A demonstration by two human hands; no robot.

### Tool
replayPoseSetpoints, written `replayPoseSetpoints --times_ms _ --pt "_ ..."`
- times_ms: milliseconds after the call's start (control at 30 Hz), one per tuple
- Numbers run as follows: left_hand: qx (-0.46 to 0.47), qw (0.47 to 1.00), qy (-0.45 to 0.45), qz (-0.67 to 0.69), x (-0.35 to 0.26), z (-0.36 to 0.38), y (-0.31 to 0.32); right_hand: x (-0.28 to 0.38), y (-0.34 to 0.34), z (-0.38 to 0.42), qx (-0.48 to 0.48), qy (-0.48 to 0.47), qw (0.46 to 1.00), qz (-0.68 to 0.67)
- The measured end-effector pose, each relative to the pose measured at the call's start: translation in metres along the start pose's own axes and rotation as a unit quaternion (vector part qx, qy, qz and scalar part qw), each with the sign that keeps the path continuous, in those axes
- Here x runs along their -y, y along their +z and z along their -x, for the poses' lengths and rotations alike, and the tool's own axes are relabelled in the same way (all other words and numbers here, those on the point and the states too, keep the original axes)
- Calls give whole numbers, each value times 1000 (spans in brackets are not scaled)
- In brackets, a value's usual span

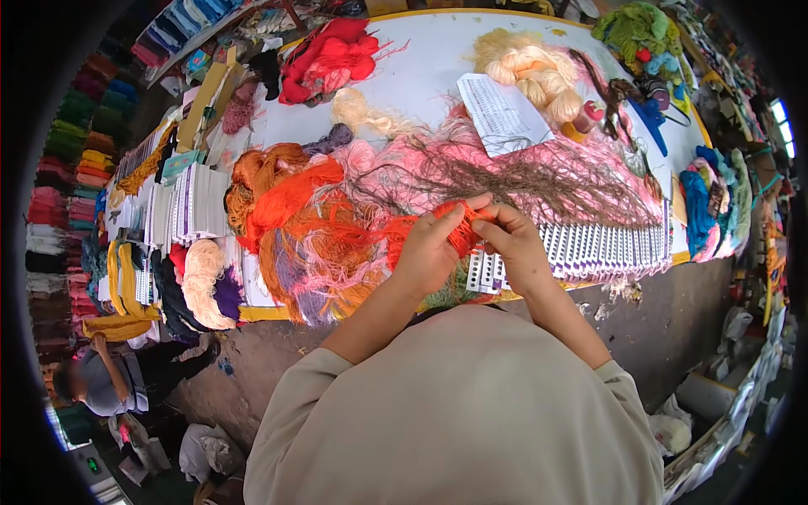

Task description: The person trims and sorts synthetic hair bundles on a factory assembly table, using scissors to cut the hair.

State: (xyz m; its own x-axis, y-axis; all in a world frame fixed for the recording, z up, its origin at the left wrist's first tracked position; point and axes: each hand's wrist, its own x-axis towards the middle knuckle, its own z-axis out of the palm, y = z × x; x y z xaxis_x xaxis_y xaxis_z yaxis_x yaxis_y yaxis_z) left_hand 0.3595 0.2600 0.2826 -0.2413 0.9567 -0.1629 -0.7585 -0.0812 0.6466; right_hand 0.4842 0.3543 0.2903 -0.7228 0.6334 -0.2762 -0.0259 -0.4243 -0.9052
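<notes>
Bright red-orange yarn (459,237) is bunched between my two hands, close to the table's near edge. My left hand (427,251) is closed around the bunch, its thumb and fingers pointing up and to the right. My right hand (518,246) pinches strands at the bunch's right side between thumb and fingertips. Loose strands trail left to a tangled heap of orange yarn (299,198). Beyond my hands lie pink yarn (404,164) and dark brown strands (539,187). Rows of white cards with holes (610,251) are right of my right hand.
A printed sheet (501,114), cream skeins (539,71) and red yarn (332,59) lie farther back on the white table (429,50). White card stacks (198,202) stand left. Another person (114,370) handles yellow yarn at lower left.
</notes>
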Motion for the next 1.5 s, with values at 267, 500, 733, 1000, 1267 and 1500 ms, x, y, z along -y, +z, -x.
replayPoseSetpoints --times_ms 267,500,733,1000,1267,1500 --pt "-34 999 21 28 4 -4 -2 1 -2 -2 -6 15 999 -48" --pt "-51 998 28 -37 9 -7 -6 2 -11 -6 60 21 995 -75" --pt "-137 990 18 -18 -40 3 -51 4 -68 1 -28 -86 981 171" --pt "-363 911 94 171 -148 104 -301 -1 -436 32 -215 -75 951 -208" --pt "-254 946 153 130 -116 107 -320 46 -537 63 -494 -199 668 520" --pt "-234 926 -291 -62 143 -64 -148 -131 -288 -64 -57 70 867 491"
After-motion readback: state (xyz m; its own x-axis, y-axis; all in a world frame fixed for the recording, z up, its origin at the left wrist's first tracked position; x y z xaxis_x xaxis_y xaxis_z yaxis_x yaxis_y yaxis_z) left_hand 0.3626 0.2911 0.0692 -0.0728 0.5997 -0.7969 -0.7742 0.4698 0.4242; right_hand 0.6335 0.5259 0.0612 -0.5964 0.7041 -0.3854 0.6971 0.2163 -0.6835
